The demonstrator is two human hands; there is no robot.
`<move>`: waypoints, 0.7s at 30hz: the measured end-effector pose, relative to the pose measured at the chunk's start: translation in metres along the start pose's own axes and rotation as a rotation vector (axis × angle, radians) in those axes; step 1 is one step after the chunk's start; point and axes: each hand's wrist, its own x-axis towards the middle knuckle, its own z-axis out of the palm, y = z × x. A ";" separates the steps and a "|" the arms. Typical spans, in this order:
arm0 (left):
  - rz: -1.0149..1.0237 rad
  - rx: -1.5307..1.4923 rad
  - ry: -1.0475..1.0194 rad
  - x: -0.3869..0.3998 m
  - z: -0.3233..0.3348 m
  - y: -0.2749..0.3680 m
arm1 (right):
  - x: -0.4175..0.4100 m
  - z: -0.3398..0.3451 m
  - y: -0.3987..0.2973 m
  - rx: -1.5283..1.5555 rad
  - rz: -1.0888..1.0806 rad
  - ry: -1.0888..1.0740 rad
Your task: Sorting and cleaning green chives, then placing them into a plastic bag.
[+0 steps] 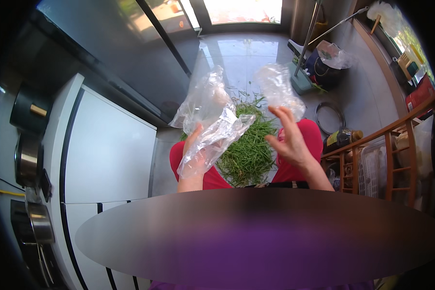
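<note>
My left hand [193,139] holds a crumpled clear plastic bag [217,134], whose film drapes over the palm and wrist and hides most of the fingers. A white label [228,115] sits on the film. Another part of clear plastic [203,101] spreads beyond that hand; whether it is a separate bag, I cannot tell. My right hand [290,139] is raised above my right knee, fingers apart and nothing in them. Just past its fingertips lies a second clear plastic bag [281,87]. Between my knees, a heap of long green grass-like leaves [250,148] covers the floor.
White cabinets [112,145] stand at left, with pots [40,221] on the counter. Beyond are a dark glossy panel [130,47] and a glass door [244,12]. At right are a dustpan [301,79], a metal ring [330,116], a bottle [342,139] and a wooden rack [388,145].
</note>
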 end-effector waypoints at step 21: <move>0.037 0.244 0.340 -0.010 -0.028 -0.015 | 0.000 0.031 -0.025 0.141 0.145 0.225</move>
